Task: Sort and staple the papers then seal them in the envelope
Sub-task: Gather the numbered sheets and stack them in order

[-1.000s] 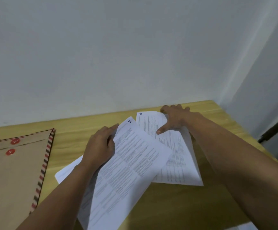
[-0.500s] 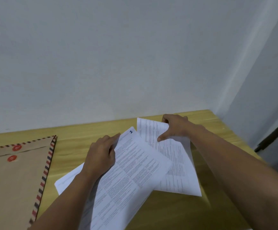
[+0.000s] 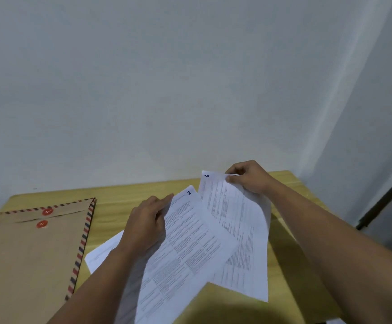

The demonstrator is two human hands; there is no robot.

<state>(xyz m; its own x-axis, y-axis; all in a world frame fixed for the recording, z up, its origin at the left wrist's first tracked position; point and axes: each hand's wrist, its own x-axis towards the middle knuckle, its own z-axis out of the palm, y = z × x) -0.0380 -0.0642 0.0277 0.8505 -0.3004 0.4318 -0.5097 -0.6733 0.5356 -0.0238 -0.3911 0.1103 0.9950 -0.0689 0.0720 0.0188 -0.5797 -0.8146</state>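
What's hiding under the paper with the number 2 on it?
Under the page marked 2 part of the page marked 6 shows, and another white sheet sticks out left beneath the left hand. Any pages between are covered.

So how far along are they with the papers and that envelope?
Early days: nothing looks finished. Sorting is in hand: the left hand holds the sheet marked 2, while the right hand pinches the top of the sheet marked 6. Stapling is left, and no stapler shows. The brown envelope lies to one side on the wooden table, not yet filled.
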